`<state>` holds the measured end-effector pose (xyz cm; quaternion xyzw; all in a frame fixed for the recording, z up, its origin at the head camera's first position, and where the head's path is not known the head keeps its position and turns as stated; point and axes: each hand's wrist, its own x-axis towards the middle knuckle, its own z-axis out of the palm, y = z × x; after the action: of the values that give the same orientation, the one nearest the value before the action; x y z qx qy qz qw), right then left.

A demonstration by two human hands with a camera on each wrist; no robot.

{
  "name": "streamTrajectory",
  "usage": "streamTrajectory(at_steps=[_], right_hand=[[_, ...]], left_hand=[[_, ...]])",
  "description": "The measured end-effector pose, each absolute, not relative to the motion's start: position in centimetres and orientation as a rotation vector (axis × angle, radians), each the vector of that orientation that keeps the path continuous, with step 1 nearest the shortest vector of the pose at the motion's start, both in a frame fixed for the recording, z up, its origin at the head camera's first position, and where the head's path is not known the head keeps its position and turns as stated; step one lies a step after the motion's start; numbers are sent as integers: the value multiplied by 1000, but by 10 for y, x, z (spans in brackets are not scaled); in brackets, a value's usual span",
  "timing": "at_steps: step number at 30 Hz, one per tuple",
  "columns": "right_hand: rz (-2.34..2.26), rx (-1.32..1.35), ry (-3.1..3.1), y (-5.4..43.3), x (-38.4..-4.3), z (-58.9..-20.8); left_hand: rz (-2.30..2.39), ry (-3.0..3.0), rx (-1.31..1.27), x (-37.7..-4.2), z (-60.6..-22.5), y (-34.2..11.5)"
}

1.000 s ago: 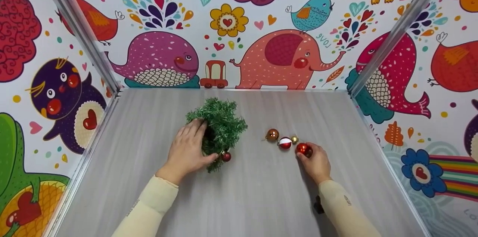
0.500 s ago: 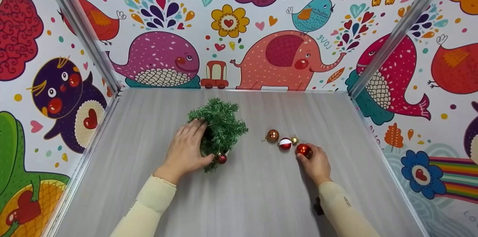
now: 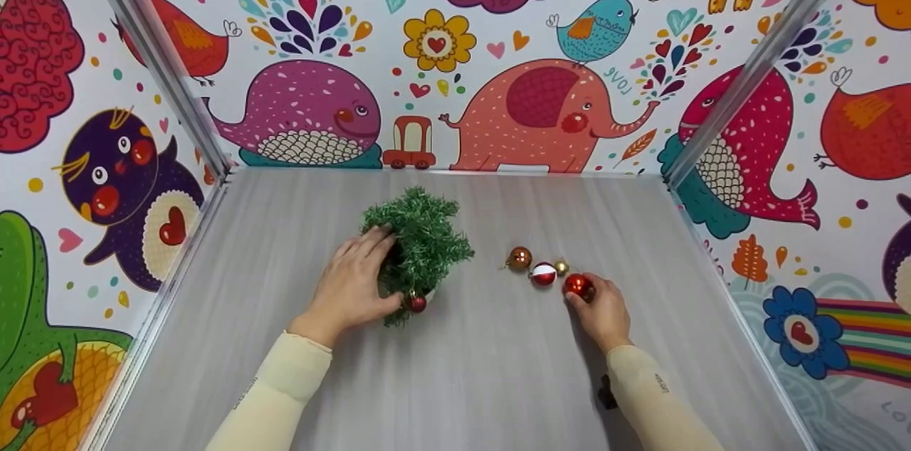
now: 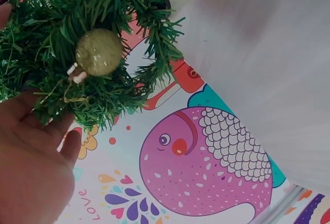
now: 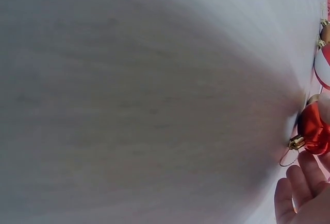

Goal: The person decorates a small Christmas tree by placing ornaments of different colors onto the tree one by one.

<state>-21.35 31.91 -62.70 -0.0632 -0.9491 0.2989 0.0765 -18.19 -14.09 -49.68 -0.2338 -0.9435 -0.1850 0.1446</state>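
A small artificial Christmas tree with green tinsel branches is in my left hand, whose fingers reach in among the branches. From it a dark red ball hangs beside my thumb in the head view. A glittery gold ball on the tree shows in the left wrist view. My right hand pinches a shiny red Christmas ball low at the tabletop. In the right wrist view, that ball's gold cap and string loop face the tabletop. The tree's inner side is mostly hidden by my left hand.
Left of the red ball lie a copper-coloured ball, a red and white ball and a small gold ball on the grey table. Patterned walls and metal posts enclose the table.
My left hand has turned the tree slightly, and the dark red ball has swung a little to the left. The right hand stays at the red ball.
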Motion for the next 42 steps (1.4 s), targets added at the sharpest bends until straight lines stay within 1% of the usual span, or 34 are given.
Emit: streamTrajectory(at_steps=[7,15,23,28,34,42], right_hand=[[901,-208,-2853,318,-215,-626],[923,-158,-2820,322,-213,-624],[1014,-101,-2754,314,-204,-601],[1031,61,-2648,295,-198,-582],[1053,285,-2540,259,-187,-560],[1169,447,-2536,221,-176,-544]], left_hand=[[-537,-2698,-697,-185,-497,-144],[-545,-2718,-688,-183,-496,-142],[-544,-2729,-679,-182,-496,-141],[-555,-2723,-678,-182,-496,-142],[-563,-2724,-669,-181,-497,-142],[-573,-2722,-660,-181,-496,-142]])
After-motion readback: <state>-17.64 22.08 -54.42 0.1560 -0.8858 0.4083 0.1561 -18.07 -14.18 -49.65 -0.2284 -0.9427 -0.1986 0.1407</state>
